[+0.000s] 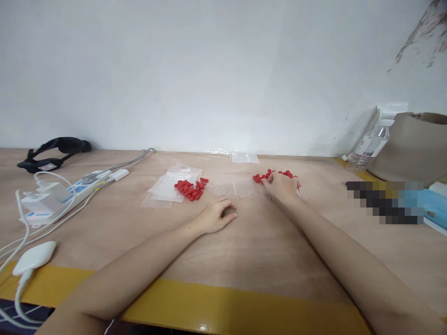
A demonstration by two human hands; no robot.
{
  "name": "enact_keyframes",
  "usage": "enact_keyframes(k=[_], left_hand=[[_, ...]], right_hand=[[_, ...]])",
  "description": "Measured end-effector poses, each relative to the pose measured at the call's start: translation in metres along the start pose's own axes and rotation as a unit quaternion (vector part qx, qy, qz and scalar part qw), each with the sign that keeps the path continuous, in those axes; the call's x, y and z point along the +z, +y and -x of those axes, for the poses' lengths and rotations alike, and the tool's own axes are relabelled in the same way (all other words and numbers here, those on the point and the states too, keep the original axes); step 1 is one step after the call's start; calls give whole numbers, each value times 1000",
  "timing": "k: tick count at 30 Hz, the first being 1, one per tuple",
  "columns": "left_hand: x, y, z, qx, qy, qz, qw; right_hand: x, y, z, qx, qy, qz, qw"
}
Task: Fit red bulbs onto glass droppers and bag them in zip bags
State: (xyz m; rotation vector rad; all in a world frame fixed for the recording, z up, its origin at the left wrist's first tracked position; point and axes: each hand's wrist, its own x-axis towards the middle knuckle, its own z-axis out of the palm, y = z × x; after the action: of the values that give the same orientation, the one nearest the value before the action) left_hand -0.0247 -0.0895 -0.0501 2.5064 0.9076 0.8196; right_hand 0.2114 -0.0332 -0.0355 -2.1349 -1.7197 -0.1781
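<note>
1. In the head view, my left hand (pixel 217 217) rests on the wooden table (pixel 244 256), empty, with fingers curved loosely and thumb standing apart from them. It is just in front of the clear tubes (pixel 234 187).
2. My right hand (pixel 282 187) reaches down to the droppers (pixel 287 174), which are tubes that seem to have red heads fitted. Its thumb and finger come near together there, but I cannot tell if they pinch one.
3. The clear tubes lie side by side in a row, between my two hands and beyond them. On their left is a heap of loose red bulbs (pixel 189 190), partly upon the plastic bags (pixel 167 182).
4. I judge the tubes to be very light, stiff and smooth, so they may roll or slip; if they are glass, they can break. I would hold one near its end, with little force.
5. The red bulbs look soft, like rubber, and should give good grip. I would take one around its fat part.
</note>
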Motion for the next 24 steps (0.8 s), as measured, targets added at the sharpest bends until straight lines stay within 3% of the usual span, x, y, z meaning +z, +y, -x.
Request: enact_keyframes(k=[4, 8, 15, 20, 24], left_hand=[[2, 1, 1, 11, -16, 13, 1000], [3, 0, 1, 11, -17, 18, 1000], [3, -2, 1, 29, -17, 10, 999], [2, -1, 2, 27, -7, -19, 999], [-16, -3, 0, -25, 77, -200, 976]], right_hand=[[2, -21, 8, -40, -48, -13, 998], [5, -35, 4, -14, -104, 3, 995], [9, -45, -11, 3, -139, -5, 990], [-6, -37, -3, -26, -110, -23, 993], [-16, -13, 19, -132, -27, -100, 986]])
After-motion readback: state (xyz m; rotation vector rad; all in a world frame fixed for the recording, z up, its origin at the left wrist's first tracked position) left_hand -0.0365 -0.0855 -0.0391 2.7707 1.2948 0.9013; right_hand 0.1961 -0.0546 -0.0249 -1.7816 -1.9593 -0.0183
